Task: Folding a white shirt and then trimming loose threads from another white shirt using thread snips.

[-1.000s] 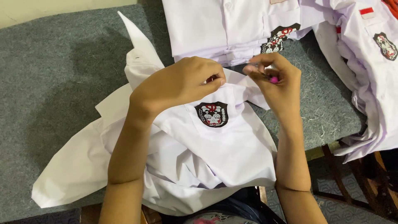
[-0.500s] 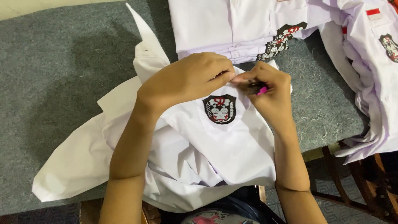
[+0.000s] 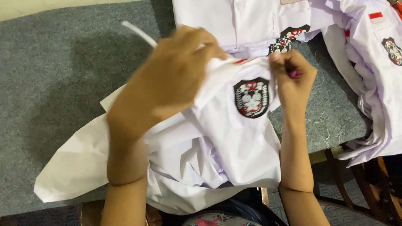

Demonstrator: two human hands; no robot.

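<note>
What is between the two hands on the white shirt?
In the head view, the black shield badge on the white shirt lies between the left hand and the right hand.

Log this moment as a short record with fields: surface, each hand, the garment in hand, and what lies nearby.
surface: grey felt-covered table
left hand: grips the upper edge of the white cotton shirt, lifting it off the table
right hand: pinches the shirt's edge beside the badge, with a small pink object between the fingers; what it is cannot be told
badge: black, red and white embroidered shield patch on the shirt
nearby: folded white shirt behind; more white shirts heaped at the right
</note>
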